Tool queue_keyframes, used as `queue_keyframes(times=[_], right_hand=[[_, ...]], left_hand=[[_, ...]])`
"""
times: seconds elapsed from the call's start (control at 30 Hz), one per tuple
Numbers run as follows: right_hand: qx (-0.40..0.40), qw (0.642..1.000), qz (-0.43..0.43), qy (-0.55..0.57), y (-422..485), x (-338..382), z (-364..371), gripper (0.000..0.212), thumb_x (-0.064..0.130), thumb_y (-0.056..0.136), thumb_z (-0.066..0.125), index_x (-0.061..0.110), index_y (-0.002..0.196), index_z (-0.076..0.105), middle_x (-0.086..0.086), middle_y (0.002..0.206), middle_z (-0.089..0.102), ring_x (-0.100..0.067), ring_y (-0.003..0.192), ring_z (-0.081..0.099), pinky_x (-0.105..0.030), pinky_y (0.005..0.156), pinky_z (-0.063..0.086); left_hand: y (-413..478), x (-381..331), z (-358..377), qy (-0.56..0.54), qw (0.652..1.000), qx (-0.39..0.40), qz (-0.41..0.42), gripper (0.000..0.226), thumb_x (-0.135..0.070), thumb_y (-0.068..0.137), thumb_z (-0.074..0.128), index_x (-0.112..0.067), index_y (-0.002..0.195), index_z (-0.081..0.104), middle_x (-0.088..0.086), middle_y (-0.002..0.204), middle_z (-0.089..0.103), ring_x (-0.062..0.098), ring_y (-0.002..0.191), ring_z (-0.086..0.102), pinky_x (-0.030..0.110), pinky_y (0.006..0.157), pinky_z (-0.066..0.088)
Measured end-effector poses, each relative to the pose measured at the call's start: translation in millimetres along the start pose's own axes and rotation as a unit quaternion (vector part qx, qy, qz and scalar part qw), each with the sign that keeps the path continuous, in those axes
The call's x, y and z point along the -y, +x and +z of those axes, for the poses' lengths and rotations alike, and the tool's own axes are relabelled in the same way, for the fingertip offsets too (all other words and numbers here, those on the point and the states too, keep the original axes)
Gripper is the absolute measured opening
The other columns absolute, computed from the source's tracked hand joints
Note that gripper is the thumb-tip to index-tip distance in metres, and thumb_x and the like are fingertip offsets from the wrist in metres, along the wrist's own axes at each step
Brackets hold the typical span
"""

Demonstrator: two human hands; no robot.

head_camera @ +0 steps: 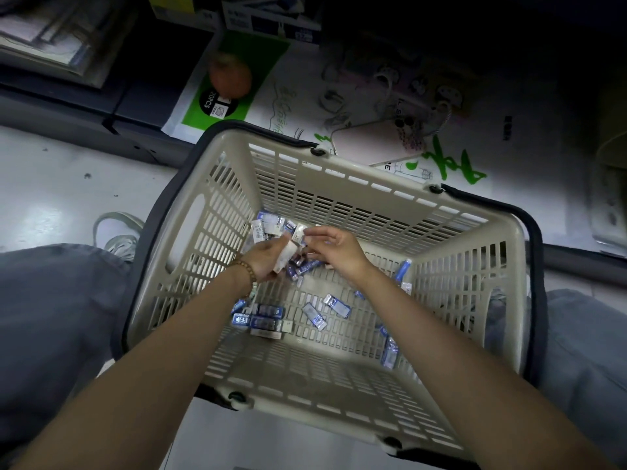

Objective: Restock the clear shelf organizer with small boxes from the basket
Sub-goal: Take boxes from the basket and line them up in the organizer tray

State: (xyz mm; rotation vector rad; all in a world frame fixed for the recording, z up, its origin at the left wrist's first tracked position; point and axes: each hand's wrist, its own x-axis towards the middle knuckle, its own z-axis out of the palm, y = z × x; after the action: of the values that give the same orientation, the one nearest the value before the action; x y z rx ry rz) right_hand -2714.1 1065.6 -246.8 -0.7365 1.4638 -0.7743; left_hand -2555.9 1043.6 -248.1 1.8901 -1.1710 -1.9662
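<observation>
You're gathering stock: your left hand (268, 257) grips several small blue-and-white boxes (284, 256) in the beige slotted plastic basket (373, 205), far-left corner. Your right hand (334, 249) pinches another. Next, carry them to the clear organizer, which is out of view.

This is looking like a shop aisle, seen from low down near the floor. A beige plastic shopping basket (356, 205) with dark carrying handles (536, 239) is sitting on a pale floor (51, 184), and many near-identical small boxes (268, 317) in blue and white retail packaging are lying scattered over its slatted bottom. Behind it a dark shelving base (135, 106) is running along the floor, and the lowest level is displaying flat packaged goods side by side: a green-printed pack (217, 106) reading "20PCS" and packets of corded charms (403, 130). More printed cartons (271, 18) are showing at the top edge
</observation>
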Motion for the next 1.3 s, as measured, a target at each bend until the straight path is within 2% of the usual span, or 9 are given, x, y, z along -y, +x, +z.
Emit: queue_keyframes(times=[0.07,0.2,0.33,0.53,0.67,0.8,0.97,1.1,1.3], right_hand=[[-0.052,0.998,0.009,-0.036,11.0,-6.4,7.8,0.03,0.003,0.086,0.064,-0.007,0.114,0.061,-0.003,0.084,0.063,0.003,0.058,0.061,-0.013,0.061,0.052],[-0.044,0.96,-0.009,-0.278,30.1,-25.8,24.5,0.043,0.019,0.08,0.074,0.006,0.119,0.062,-0.011,0.115,0.056,-0.019,0.1,0.059,-0.025,0.09,0.045],[-0.066,0.92,-0.023,-0.387,36.9,-37.4,32.1,0.033,0.022,0.08,0.074,0.013,0.11,0.064,-0.007,0.118,0.05,-0.021,0.1,0.056,-0.028,0.084,0.046],[-0.08,0.991,0.06,-0.09,15.3,-7.8,11.4,0.024,0.003,0.08,0.072,0.015,0.077,0.051,-0.018,0.098,0.065,-0.015,0.068,0.061,-0.026,0.066,0.052],[-0.013,0.996,0.047,0.075,-29.3,44.8,-17.0,0.022,-0.001,0.085,0.062,0.008,0.102,0.055,-0.012,0.097,0.064,-0.013,0.075,0.063,-0.017,0.067,0.054],[0.044,0.998,-0.002,0.053,-84.0,115.5,-39.6,0.045,-0.001,0.091,0.053,0.02,0.13,0.049,-0.007,0.089,0.062,-0.011,0.075,0.063,-0.018,0.072,0.055],[0.045,0.995,-0.063,0.055,-149.4,204.8,-64.7,0.031,0.001,0.096,0.045,0.025,0.11,0.059,-0.003,0.091,0.058,-0.012,0.073,0.055,-0.025,0.075,0.054],[-0.005,0.988,-0.138,0.067,-191.9,244.1,-76.1,0.017,0.007,0.091,0.055,0.022,0.095,0.06,-0.003,0.083,0.065,-0.012,0.069,0.062,-0.019,0.061,0.054],[-0.039,0.974,-0.217,0.059,-207.6,268.9,-73.9,0.012,0.017,0.085,0.065,0.014,0.096,0.068,0.002,0.078,0.07,-0.005,0.068,0.062,-0.018,0.06,0.048]], left_hand=[[4.8,-2.5,-9.9,-0.066,0.997,-0.048,-0.018,0.055,-0.061,0.09,0.035,-0.016,0.083,0.066,-0.003,0.065,0.062,0.013,0.056,0.057,0.023,0.055,0.053],[11.5,-7.1,-18.4,-0.176,0.983,-0.054,-0.016,0.036,-0.045,0.094,0.045,-0.017,0.079,0.063,-0.003,0.063,0.061,0.008,0.053,0.053,0.018,0.044,0.046],[14.8,-4.2,-18.3,-0.212,0.975,-0.062,0.003,0.015,-0.028,0.093,0.055,-0.016,0.089,0.062,-0.005,0.071,0.064,0.007,0.058,0.056,0.017,0.046,0.048],[-0.4,-8.8,-19.8,-0.12,0.99,-0.049,0.048,0.018,-0.034,0.09,0.057,-0.017,0.095,0.06,-0.004,0.066,0.058,0.003,0.047,0.05,0.018,0.045,0.042],[-28.2,-42.6,-12.3,-0.18,0.982,-0.019,0.056,0.009,-0.02,0.092,0.056,-0.013,0.085,0.056,0.002,0.073,0.057,0.007,0.057,0.056,0.015,0.044,0.049],[-74.3,-90.6,-3.9,-0.15,0.981,0.097,0.075,0.016,-0.022,0.095,0.049,-0.01,0.089,0.058,0.006,0.087,0.063,0.012,0.067,0.065,0.02,0.055,0.056],[-142.0,-160.7,-2.3,0.051,0.979,0.116,0.161,0.03,-0.044,0.093,0.044,-0.017,0.1,0.056,-0.001,0.088,0.056,0.004,0.051,0.054,0.017,0.044,0.044],[-187.0,-202.7,-3.3,0.009,0.969,0.133,0.208,0.027,-0.042,0.095,0.039,-0.016,0.098,0.046,-0.003,0.075,0.044,0.004,0.041,0.035,0.013,0.034,0.027],[-217.8,-240.5,0.6,-0.174,0.948,0.174,0.2,0.036,-0.041,0.097,0.037,-0.01,0.104,0.053,0.002,0.071,0.044,0.009,0.043,0.039,0.018,0.038,0.031]])
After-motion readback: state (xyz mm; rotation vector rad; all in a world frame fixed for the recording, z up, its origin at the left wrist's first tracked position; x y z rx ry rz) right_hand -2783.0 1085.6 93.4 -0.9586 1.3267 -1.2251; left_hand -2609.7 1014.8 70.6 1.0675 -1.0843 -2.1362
